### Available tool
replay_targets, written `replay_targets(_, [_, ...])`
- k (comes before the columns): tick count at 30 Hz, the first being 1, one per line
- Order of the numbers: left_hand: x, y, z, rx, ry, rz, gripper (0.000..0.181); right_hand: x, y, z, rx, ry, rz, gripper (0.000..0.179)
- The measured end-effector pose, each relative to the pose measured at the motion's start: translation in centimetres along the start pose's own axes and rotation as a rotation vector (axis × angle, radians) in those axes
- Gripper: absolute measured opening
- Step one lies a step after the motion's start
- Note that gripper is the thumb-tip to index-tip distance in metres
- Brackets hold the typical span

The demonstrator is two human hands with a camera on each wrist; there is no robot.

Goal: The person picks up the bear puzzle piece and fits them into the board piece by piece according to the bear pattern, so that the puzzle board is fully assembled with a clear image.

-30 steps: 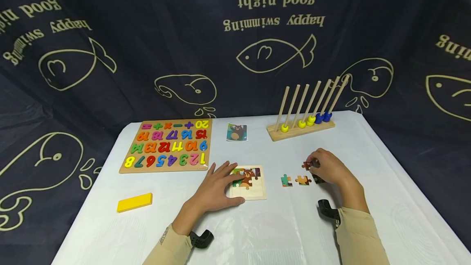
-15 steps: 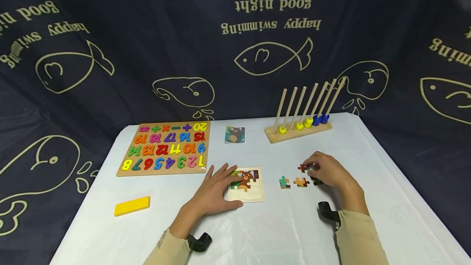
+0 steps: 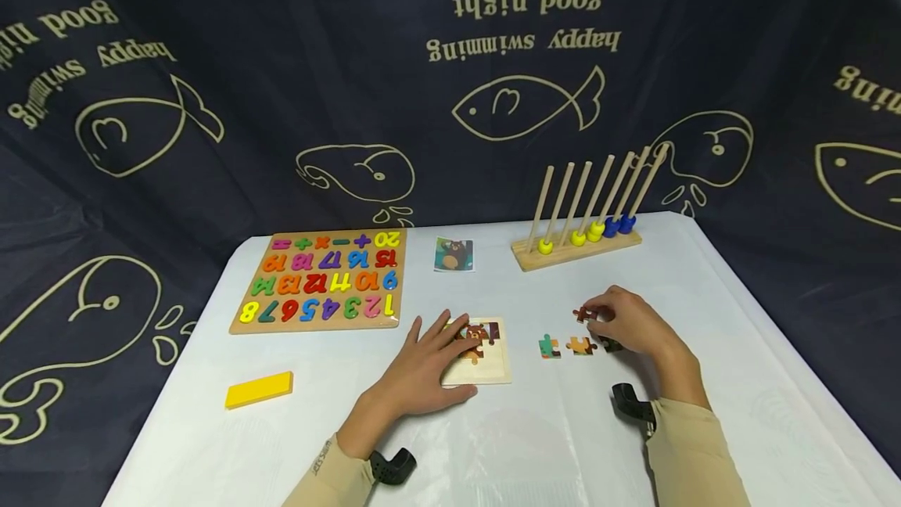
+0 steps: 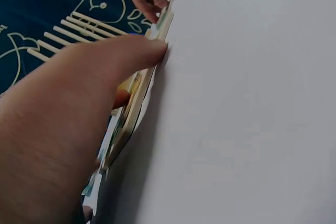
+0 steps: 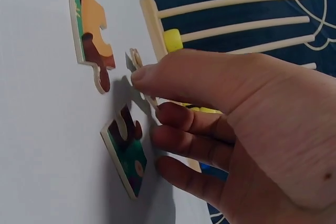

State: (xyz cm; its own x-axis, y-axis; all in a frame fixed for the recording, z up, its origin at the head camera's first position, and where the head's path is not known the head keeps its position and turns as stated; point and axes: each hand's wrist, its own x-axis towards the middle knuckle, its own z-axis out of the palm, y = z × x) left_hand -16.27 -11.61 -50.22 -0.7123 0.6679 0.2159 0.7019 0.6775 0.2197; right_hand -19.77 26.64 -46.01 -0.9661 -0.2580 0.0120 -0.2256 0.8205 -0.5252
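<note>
My left hand lies with spread fingers over the left side of a small wooden puzzle tray, covering part of the bear picture in it. In the left wrist view its thumb reaches along the tray's edge. To the right, my right hand pinches a brown jigsaw piece between thumb and index finger; the piece looks tilted in the right wrist view. Near that hand lie an orange-and-brown piece, a dark green-and-brown piece partly under the hand, and a teal piece.
A number board lies at the back left, with a yellow block in front of it. A bear picture card is behind the tray. At the back right stands a wooden peg rack with yellow and blue beads.
My left hand has slid slightly to the right, hiding more of the bear picture. The brown piece in my right fingers has shifted and turned a little; the other pieces stay in place.
</note>
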Motion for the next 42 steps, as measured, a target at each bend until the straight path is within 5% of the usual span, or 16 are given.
replay_targets(14, [0.1, -0.4, 0.1, -0.017, 0.023, -0.031, 0.069, 1.6, -2.6, 1.3, 0.072, -0.003, -0.047, 0.033])
replay_targets(29, [0.2, -0.3, 0.1, -0.041, 0.029, -0.041, 0.073, 2.1, -8.9, 4.5, 0.066, -0.146, -0.321, 0.030])
replay_targets(42, [0.1, -0.3, 0.2, -0.052, 0.031, -0.042, 0.075, 2.1, -10.4, 6.5, 0.021, -0.154, -0.388, 0.029])
